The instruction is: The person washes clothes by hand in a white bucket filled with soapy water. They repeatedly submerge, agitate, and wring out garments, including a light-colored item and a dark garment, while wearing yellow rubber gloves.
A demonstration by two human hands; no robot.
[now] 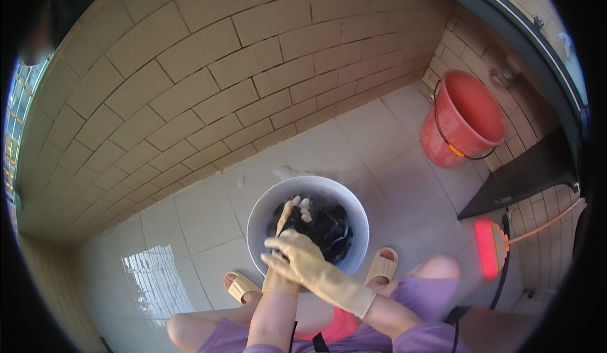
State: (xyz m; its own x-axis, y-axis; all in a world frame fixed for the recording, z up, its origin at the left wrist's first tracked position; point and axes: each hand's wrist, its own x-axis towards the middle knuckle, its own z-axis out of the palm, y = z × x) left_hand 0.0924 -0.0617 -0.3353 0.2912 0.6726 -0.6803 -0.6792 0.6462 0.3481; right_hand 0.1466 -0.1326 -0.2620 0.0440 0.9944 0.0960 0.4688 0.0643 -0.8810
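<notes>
A round white basin [254, 211] stands on the floor between my feet, with soaked dark cloth [327, 234] in it. I wear cream rubber gloves on both hands. My left hand [285, 216] reaches down into the basin. Pale glove fingertips show among the dark cloth, which hides most of that hand, so its grip is unclear. Across it lies my right hand [298, 256], its fingers curled over the wrist of the left glove [280, 279]. A small dark patch shows between those fingers.
A red bucket [436, 139] with a wire handle stands by the right wall. Nearby are a dark panel [526, 177], a pink-bristled broom [486, 248] and a black hose [501, 277]. A brick-patterned wall [256, 68] rises ahead. Wet patches shine on the tiled floor [208, 229].
</notes>
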